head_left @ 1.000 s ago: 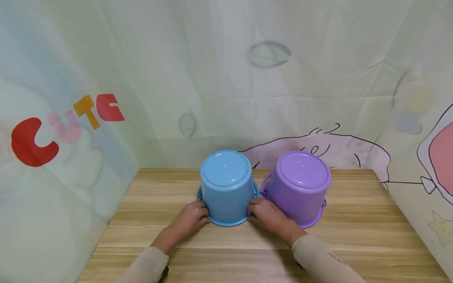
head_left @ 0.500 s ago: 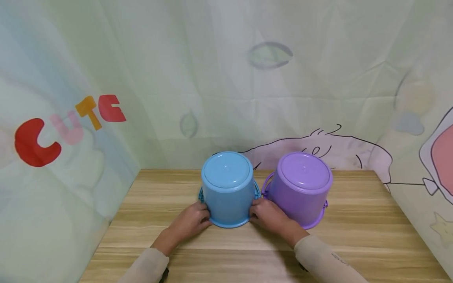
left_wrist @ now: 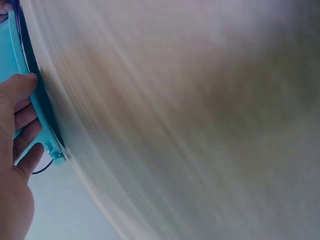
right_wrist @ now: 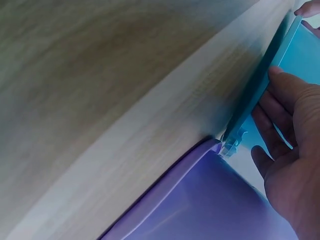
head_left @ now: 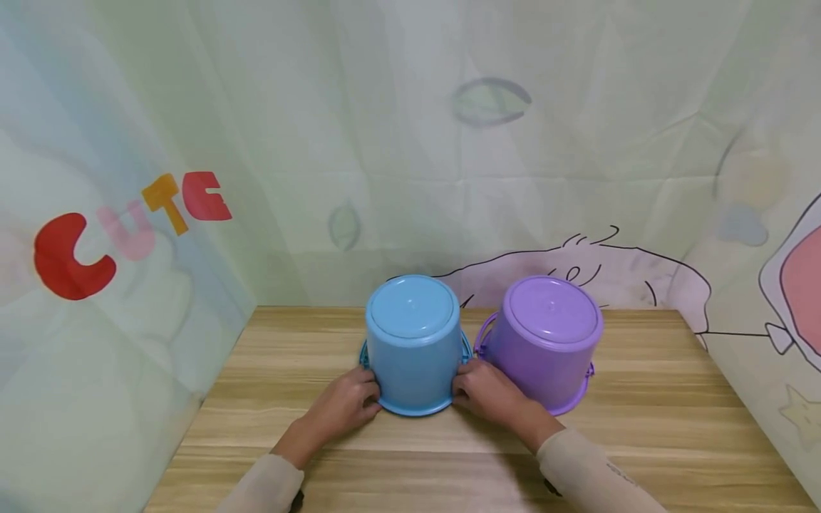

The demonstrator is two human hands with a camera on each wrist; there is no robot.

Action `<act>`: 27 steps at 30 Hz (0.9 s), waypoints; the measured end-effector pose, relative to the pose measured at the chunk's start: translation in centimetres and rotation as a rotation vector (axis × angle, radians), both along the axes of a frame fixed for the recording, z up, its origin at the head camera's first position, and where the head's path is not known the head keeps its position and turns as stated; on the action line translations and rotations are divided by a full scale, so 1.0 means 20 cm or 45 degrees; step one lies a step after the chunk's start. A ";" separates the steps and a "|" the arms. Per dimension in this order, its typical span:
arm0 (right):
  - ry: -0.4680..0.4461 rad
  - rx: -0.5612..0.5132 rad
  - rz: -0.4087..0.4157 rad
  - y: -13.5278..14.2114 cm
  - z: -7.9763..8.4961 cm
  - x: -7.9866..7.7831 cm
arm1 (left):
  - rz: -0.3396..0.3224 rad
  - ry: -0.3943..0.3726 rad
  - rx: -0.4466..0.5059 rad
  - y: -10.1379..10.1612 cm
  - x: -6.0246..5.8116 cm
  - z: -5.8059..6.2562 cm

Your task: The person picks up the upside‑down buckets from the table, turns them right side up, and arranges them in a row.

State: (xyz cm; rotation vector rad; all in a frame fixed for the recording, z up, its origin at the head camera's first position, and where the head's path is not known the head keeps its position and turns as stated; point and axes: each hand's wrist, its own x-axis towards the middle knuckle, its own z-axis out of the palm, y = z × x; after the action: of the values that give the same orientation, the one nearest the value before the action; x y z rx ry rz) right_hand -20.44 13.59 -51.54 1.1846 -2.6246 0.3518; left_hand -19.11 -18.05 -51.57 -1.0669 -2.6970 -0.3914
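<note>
A blue bucket (head_left: 413,356) stands upside down on the wooden table, its round base facing up. My left hand (head_left: 343,402) grips its rim at the left, with the thumb (left_wrist: 22,84) on the rim and the fingers against the wall. On the opposite side, my right hand (head_left: 490,392) holds the rim the same way, its thumb (right_wrist: 285,85) near the edge. Both wrist views show a dark strip between the rim and the table. Close to the right hand, a purple bucket (head_left: 548,356) is also upside down, leaning slightly in view.
The wooden table (head_left: 410,470) extends around both buckets. Printed cloth walls (head_left: 410,142) rise behind it and at its sides. The blue handle (head_left: 467,349) and the purple handle (head_left: 482,335) nearly meet between the buckets.
The blue bucket's near rim sits very slightly lower in the head view, with a darker line beneath it. Both hands keep their hold; the purple bucket stays in place.
</note>
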 end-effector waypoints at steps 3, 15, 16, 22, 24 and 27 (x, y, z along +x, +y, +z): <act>-0.011 -0.001 0.000 0.00 0.00 0.00 | 0.010 -0.003 0.025 0.00 0.01 0.01; -0.076 -0.102 0.010 0.01 0.02 0.03 | -0.010 0.133 0.148 0.00 0.04 0.01; -0.072 -0.110 0.012 0.01 0.02 0.04 | -0.010 0.140 0.157 0.00 0.04 0.01; -0.034 -0.151 0.048 0.02 0.04 0.05 | -0.020 0.200 0.221 0.00 0.06 0.01; -0.041 -0.173 0.069 0.02 0.04 0.06 | -0.018 0.215 0.241 0.00 0.07 0.00; -0.051 -0.207 0.099 0.03 0.05 0.07 | -0.001 0.225 0.273 -0.01 0.08 0.00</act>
State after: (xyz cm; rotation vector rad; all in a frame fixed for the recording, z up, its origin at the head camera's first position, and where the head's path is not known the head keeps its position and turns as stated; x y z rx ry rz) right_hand -19.12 14.14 -50.53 1.2389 -2.5317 0.5969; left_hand -17.56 -18.19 -51.63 -0.9914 -2.4366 -0.5453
